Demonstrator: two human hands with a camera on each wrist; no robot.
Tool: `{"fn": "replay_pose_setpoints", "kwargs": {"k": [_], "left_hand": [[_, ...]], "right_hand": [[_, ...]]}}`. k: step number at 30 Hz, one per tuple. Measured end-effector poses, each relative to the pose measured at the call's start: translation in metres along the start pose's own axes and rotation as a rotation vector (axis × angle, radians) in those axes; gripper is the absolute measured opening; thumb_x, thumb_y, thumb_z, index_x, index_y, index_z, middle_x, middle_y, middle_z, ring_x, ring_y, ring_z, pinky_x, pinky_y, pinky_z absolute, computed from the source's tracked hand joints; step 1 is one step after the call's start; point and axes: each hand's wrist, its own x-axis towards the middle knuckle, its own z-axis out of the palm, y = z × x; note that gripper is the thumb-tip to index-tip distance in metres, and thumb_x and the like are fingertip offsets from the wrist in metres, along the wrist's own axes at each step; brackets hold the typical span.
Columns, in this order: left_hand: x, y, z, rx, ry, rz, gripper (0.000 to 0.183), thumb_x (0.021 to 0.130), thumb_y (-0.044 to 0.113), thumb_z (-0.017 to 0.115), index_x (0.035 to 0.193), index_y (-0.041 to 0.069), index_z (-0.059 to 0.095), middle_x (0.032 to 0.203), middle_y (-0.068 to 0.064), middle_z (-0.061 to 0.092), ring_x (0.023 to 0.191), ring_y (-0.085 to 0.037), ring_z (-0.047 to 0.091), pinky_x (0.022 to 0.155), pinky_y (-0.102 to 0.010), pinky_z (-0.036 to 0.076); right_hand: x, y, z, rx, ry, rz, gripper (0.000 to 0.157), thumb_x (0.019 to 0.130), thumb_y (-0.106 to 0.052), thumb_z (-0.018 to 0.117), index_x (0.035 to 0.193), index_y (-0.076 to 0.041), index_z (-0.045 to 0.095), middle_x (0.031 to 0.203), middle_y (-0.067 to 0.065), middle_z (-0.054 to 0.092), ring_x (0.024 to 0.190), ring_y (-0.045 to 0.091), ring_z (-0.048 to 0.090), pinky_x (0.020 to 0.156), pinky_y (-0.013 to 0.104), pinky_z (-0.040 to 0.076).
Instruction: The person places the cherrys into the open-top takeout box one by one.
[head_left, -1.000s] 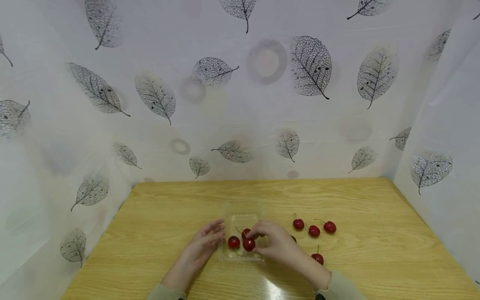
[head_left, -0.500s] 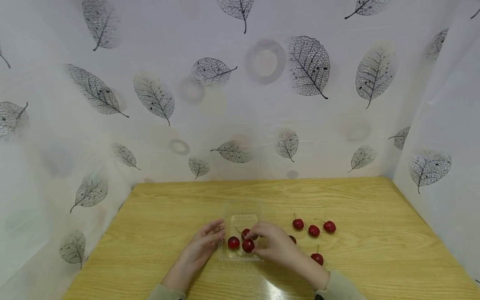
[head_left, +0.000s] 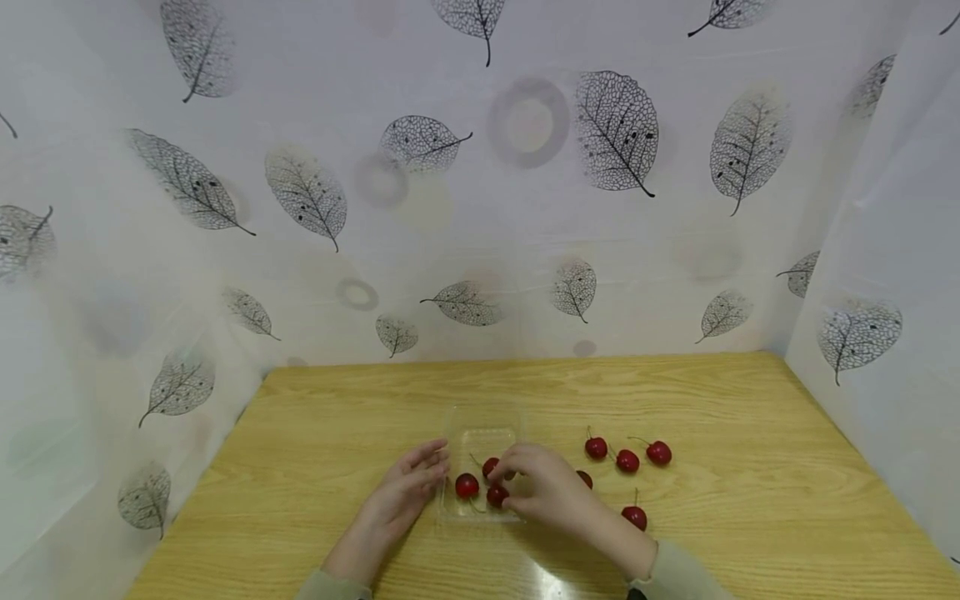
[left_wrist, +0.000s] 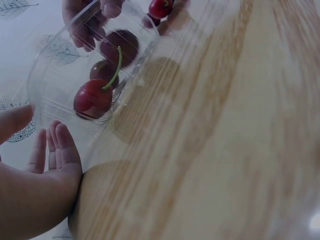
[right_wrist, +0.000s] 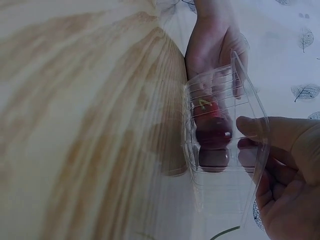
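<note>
A clear plastic box (head_left: 486, 435) stands on the table with three cherries inside. One dark red cherry (head_left: 467, 486) lies at its left, another cherry (head_left: 491, 467) farther back. My right hand (head_left: 551, 487) is over the box's right side, thumb and fingers spread just above the third cherry (head_left: 497, 497). In the right wrist view, the thumb and fingertips (right_wrist: 245, 126) look slightly apart from that cherry (right_wrist: 214, 134). My left hand (head_left: 405, 492) rests on its edge beside the box's left wall, fingers fairly straight; the left wrist view shows this hand (left_wrist: 47, 175) close to the box (left_wrist: 65, 107).
Several cherries with stems lie on the wooden table (head_left: 337, 417) right of the box: one cherry (head_left: 596, 448) at the back, a cherry (head_left: 658, 453) farthest right, a cherry (head_left: 633, 517) nearer the front. A leaf-patterned sheet (head_left: 480, 208) encloses the back and sides.
The cherry under my right hand has sunk lower into the box, and the fingers have come off it. My left hand stays where it was.
</note>
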Motion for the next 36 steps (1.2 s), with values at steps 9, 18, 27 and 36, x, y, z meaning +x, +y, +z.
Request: {"fn": "replay_pose_setpoints", "kwargs": {"k": [9,18,27,36], "left_hand": [[-0.001,0.0,0.0,-0.004,0.001,-0.003,0.06,0.105,0.004,0.059,0.159,-0.004,0.034,0.134,0.0,0.051,0.118,-0.008,0.058,0.103,-0.02,0.049],[-0.001,0.0,0.0,-0.012,-0.004,0.0,0.059,0.105,0.003,0.059,0.158,-0.004,0.035,0.132,0.001,0.052,0.117,-0.007,0.058,0.103,-0.019,0.049],[-0.001,-0.001,-0.001,-0.021,-0.01,0.011,0.056,0.105,0.001,0.058,0.157,-0.003,0.037,0.129,0.003,0.054,0.114,-0.005,0.06,0.102,-0.019,0.049],[-0.001,-0.001,-0.001,-0.024,-0.006,0.021,0.053,0.104,0.001,0.059,0.154,-0.001,0.043,0.127,0.004,0.055,0.115,-0.006,0.06,0.102,-0.019,0.05]], "right_hand": [[-0.002,-0.001,-0.001,0.035,0.022,0.005,0.029,0.084,-0.003,0.087,0.11,-0.011,0.078,0.11,-0.003,0.076,0.099,0.009,0.068,0.09,0.029,0.06],[-0.002,0.0,-0.006,0.087,0.042,-0.005,0.03,0.084,-0.001,0.086,0.112,-0.008,0.077,0.109,-0.001,0.077,0.098,0.01,0.069,0.089,0.029,0.061],[-0.003,0.007,-0.01,0.125,0.084,0.012,0.031,0.084,-0.001,0.084,0.113,-0.007,0.077,0.11,0.002,0.077,0.098,0.012,0.07,0.09,0.025,0.06],[-0.008,0.007,-0.023,0.087,0.138,0.01,0.029,0.084,-0.002,0.085,0.112,-0.008,0.078,0.111,0.005,0.078,0.096,0.017,0.072,0.088,0.026,0.061]]}}
